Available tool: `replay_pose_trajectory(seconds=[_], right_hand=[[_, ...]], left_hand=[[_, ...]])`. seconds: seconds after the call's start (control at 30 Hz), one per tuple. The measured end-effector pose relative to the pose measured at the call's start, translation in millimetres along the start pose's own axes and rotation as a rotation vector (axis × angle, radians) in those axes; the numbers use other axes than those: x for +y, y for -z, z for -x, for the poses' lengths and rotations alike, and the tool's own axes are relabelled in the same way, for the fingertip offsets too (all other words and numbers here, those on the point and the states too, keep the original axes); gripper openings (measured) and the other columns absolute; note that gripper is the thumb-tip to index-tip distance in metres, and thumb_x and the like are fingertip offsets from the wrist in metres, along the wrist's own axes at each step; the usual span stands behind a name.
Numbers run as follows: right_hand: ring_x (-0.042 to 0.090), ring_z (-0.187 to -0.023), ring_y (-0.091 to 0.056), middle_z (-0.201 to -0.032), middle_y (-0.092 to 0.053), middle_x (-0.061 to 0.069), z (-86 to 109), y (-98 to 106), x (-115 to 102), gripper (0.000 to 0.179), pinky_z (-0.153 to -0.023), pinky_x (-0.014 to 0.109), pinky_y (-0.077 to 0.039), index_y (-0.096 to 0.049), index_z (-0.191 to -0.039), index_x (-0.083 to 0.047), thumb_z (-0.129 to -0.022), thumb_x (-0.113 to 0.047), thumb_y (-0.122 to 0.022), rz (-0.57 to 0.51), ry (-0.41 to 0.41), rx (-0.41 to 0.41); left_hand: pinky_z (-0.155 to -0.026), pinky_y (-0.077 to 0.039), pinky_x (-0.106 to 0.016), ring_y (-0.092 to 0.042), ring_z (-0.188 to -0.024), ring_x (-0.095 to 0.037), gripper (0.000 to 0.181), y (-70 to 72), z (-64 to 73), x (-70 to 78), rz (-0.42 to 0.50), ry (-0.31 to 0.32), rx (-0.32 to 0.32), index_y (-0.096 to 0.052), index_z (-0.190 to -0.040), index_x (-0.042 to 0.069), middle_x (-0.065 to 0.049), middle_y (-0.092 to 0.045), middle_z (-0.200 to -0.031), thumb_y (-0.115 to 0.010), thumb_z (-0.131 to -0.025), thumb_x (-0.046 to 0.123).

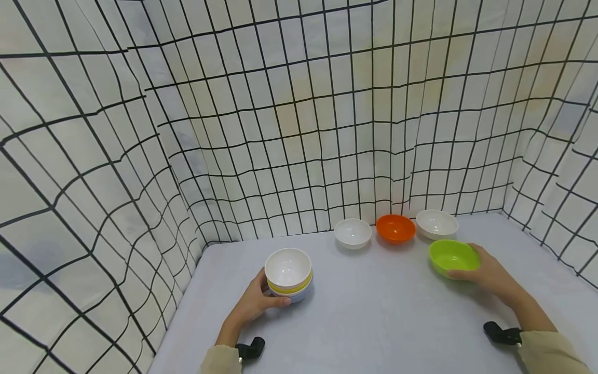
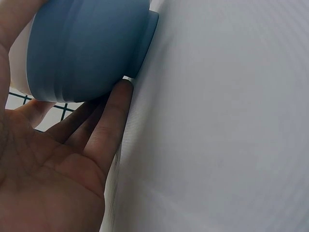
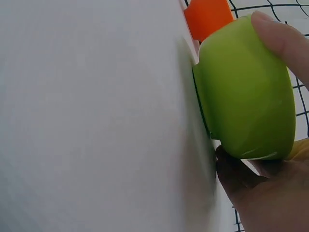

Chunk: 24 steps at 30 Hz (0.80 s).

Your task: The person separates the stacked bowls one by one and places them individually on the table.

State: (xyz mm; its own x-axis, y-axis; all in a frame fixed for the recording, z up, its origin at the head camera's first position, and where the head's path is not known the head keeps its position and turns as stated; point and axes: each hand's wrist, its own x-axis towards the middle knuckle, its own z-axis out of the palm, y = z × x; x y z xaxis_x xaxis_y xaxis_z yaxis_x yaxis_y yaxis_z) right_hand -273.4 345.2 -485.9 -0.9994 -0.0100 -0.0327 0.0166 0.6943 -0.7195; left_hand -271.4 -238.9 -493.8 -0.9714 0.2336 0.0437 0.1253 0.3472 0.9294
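My left hand (image 1: pixel 251 302) holds a stack of bowls from its left side, thumb across the front and fingers behind. On top is a white bowl (image 1: pixel 288 267), with a yellow bowl (image 1: pixel 286 289) and another white rim below it. The bottom one is a blue bowl (image 2: pixel 89 48), its foot close over the table in the left wrist view. At the right, my right hand (image 1: pixel 496 276) grips a lime green bowl (image 1: pixel 450 258) by its right side. In the right wrist view the thumb lies at the rim of this green bowl (image 3: pixel 246 92), other fingers low against its wall.
Along the back edge of the white table (image 1: pixel 364 311) stand a white bowl (image 1: pixel 352 234), an orange bowl (image 1: pixel 395 230) and another white bowl (image 1: pixel 436 224). The green bowl is just in front of the right one. Grid-patterned cloth walls (image 1: pixel 289 130) enclose the table.
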Motion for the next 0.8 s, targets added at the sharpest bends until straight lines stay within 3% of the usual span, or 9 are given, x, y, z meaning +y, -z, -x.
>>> replay_pose_trajectory(seconds=[0.4,0.8], right_hand=[[0.051,-0.126,-0.043,-0.145,-0.037,0.037,3.1,7.9,5.4,0.114,-0.1,0.074,-0.039,-0.005,-0.157,0.012,-0.09,-0.05,-0.074,-0.028,-0.009,-0.002],[0.055,-0.128,-0.039,-0.148,-0.03,0.04,3.0,9.3,5.5,0.116,-0.101,0.077,-0.036,-0.001,-0.157,0.013,-0.091,-0.05,-0.073,-0.039,-0.035,0.012]], left_hand=[[-0.124,-0.029,-0.062,-0.038,-0.151,-0.038,0.108,0.1,-1.1,1.3,-0.003,0.006,0.002,-0.033,-0.159,0.022,-0.008,-0.044,-0.16,-0.095,-0.071,0.025],[-0.126,-0.028,-0.061,-0.039,-0.151,-0.037,0.107,-0.6,0.5,2.6,0.02,0.021,0.004,-0.035,-0.157,0.023,-0.007,-0.046,-0.16,-0.096,-0.07,0.023]])
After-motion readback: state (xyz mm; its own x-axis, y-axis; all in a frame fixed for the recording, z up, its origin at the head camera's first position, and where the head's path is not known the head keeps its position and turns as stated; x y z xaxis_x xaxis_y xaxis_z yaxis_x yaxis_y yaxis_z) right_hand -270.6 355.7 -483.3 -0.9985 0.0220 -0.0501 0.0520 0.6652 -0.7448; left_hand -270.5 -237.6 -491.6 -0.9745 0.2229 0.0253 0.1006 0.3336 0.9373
